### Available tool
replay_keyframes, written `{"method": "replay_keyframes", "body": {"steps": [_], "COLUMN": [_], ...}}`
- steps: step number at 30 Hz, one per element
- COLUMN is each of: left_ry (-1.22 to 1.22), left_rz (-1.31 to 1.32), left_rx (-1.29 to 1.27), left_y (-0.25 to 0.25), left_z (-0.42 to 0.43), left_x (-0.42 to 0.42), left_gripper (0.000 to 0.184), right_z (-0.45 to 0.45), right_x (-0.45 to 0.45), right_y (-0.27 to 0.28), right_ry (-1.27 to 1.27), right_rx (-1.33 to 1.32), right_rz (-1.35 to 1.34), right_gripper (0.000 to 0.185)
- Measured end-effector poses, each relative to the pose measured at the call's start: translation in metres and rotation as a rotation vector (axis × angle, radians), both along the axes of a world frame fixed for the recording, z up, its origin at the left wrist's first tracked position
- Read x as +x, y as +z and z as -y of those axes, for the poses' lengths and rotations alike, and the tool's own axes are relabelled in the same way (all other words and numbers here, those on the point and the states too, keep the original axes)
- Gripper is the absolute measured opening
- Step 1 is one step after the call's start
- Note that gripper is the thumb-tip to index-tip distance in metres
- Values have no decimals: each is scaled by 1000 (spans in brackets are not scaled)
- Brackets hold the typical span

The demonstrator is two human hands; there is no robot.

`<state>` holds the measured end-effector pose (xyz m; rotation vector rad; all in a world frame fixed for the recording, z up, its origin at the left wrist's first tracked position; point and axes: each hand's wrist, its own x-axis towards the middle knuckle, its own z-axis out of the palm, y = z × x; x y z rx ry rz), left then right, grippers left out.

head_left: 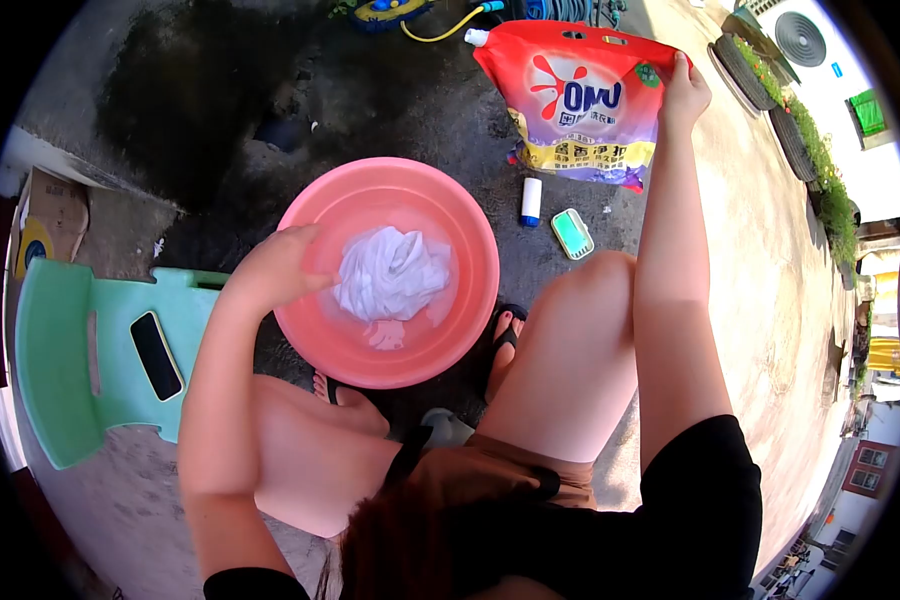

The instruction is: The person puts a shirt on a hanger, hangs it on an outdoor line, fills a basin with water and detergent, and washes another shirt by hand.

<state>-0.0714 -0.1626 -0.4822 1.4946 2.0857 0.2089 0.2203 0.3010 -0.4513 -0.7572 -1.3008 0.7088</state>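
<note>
My right hand (686, 92) grips the upper right corner of a red and purple laundry detergent bag (580, 105). The bag has a white spout cap (477, 37) at its upper left. Over the left rim of a pink basin (478, 265) is my left hand (282, 268), its fingers apart and nothing held in them. A bunched white cloth (392, 272) lies wet in the basin's shallow water, just right of those fingertips. Whether the fingertips touch the cloth, I cannot tell.
A white bottle with a blue end (531, 203) and a soap dish with green soap (572, 234) are below the bag. At left, a green plastic chair (60, 370) bears a phone (157, 356). A cardboard box (55, 215) and a yellow hose (440, 37) lie farther off.
</note>
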Motion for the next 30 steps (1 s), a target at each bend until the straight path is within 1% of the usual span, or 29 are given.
{"method": "replay_keyframes", "body": {"steps": [2, 4, 6, 7, 8, 9, 11, 14, 15, 17, 20, 21, 22, 24, 27, 28, 30], "left_ry": [-28, -46, -53, -48, -43, -38, -41, -51, -51, -49, -55, -54, -54, -53, -40, -33, -17], "left_rz": [-25, -11, 4, 9, 13, 5, -5, -11, -4, 7, 21, 27, 34, 46, 53, 46, 46], "left_rx": [-4, -7, 10, 28, 44, 44, 30, 24, 19, 7, 13, 10, 7, 20, 43, 37, 18], "left_y": [3, 2, 2, 2, 2, 3, 1, 3, 2, 1, 1, 1, 1, 0, -1, 0, 3], "left_z": [-1, -2, -3, -2, -2, -1, 0, 1, 2, 4, 8, 9, 11, 14, 21, 23, 25], "left_x": [2, 2, 3, 4, 5, 5, 6, 8, 8, 6, 5, 6, 6, 7, 6, 6, 9], "left_gripper": [69, 68, 68, 68, 67, 68, 68, 68, 68, 67, 68, 68, 68, 68, 68, 69, 69], "right_z": [-17, -11, -50, -35, -48, -47, -24, -46, -47, -30, -10, -8, -15, -25, -19, -22, -15], "right_x": [23, 41, 74, 78, 93, 104, 109, 139, 147, 158, 178, 185, 205, 234, 246, 253, 258], "right_y": [-11, -18, -58, -58, -79, -82, -64, -83, -85, -84, -86, -91, -107, -130, -138, -145, -143], "right_ry": [-104, -263, -320, -503, -561, -495, -485, -505, -573, -707, -752, -709, -666, -570, -453, -372, -337], "right_rx": [-43, -90, -85, -132, -120, -176, -264, -286, -327, -411, -509, -582, -651, -779, -729, -712, -749], "right_rz": [48, 204, 315, 519, 466, 374, 362, 390, 435, 522, 507, 388, 268, 25, -318, -371, -325], "right_gripper": [28, 30, 32, 30, 31, 33, 31, 32, 32, 33, 36, 38, 41, 52, 44, 38, 38]}}
